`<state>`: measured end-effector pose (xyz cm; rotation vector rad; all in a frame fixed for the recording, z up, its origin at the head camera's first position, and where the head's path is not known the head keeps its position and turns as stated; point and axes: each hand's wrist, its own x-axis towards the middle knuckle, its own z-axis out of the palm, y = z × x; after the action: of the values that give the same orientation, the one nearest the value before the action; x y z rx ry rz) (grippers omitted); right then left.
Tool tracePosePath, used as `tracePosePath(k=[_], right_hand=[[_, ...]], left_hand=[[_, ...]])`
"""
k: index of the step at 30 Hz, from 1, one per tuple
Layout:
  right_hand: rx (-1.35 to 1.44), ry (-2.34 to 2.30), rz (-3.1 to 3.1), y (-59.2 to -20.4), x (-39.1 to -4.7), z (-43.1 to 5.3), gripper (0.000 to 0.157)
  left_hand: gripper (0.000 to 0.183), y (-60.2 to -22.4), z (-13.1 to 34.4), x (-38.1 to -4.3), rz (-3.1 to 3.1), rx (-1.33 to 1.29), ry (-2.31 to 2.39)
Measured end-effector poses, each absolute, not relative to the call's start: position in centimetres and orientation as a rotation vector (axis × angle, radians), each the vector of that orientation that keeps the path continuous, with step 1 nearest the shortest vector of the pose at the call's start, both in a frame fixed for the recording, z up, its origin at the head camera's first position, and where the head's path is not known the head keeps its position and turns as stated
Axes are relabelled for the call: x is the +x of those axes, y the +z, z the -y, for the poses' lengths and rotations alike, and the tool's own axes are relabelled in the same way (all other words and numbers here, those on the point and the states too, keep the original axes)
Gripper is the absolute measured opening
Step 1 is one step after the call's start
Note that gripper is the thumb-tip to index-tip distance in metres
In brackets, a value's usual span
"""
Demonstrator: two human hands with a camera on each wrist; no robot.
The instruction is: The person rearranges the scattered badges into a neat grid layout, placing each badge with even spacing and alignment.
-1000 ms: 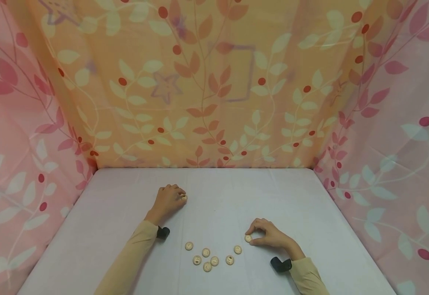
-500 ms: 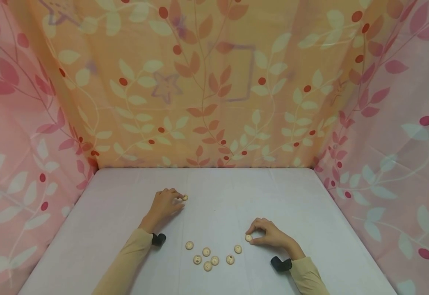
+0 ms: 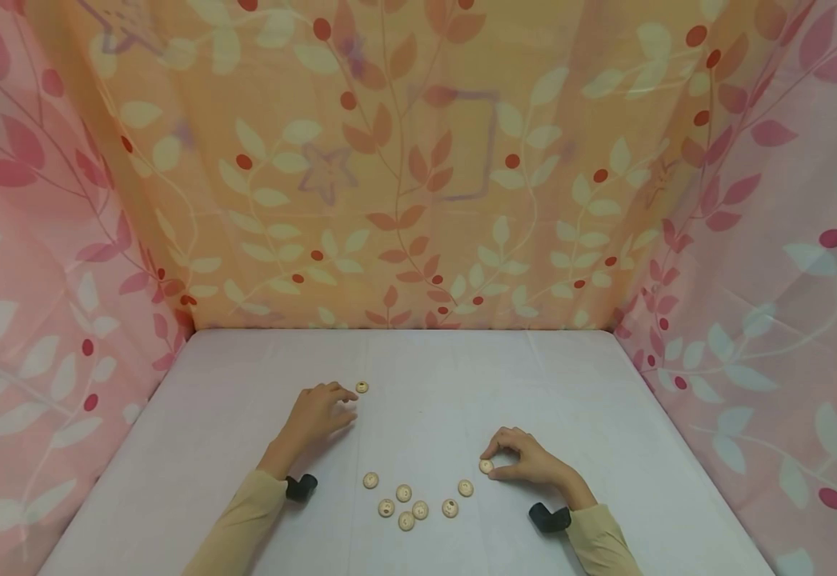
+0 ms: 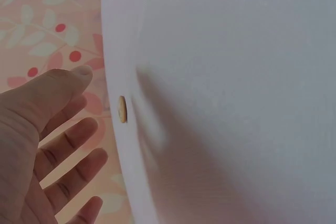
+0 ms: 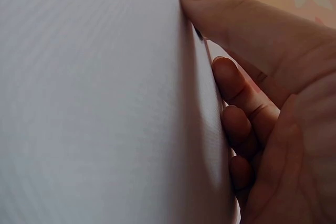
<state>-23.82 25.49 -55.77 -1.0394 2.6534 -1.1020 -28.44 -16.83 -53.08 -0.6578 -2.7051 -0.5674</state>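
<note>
A small round wooden disc (image 3: 362,387) with a dark mark lies flat on the white table at the upper left of the group. My left hand (image 3: 321,413) is just short of it, fingers loosely spread and holding nothing. A gap separates hand and disc (image 4: 122,109) in the left wrist view. On the right, my right hand (image 3: 530,462) pinches another wooden disc (image 3: 486,466) between thumb and forefinger, against the tabletop. Thumb and fingers mostly hide that disc in the right wrist view, where the right hand (image 5: 283,87) rests close to the cloth.
Several more wooden discs lie between the hands, among them a left one (image 3: 370,480), a lower one (image 3: 406,521) and a right one (image 3: 465,488). The white-covered table (image 3: 418,432) is enclosed by leaf-patterned curtains (image 3: 418,200). Each wrist carries a black device (image 3: 550,518).
My left hand has let go of the upper disc and drawn back down and to the left, its fingers spreading. The right hand has stayed in place on its disc.
</note>
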Motion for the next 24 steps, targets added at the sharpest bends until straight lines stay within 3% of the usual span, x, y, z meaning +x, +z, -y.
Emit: tracePosePath(k=[24], right_hand=[[-1.061, -1.149, -2.641, -53.0, -22.4, -24.3, 0.024]], left_hand=[[0.021, -53.0, 15.5, -23.8, 2.757, -0.807, -0.546]])
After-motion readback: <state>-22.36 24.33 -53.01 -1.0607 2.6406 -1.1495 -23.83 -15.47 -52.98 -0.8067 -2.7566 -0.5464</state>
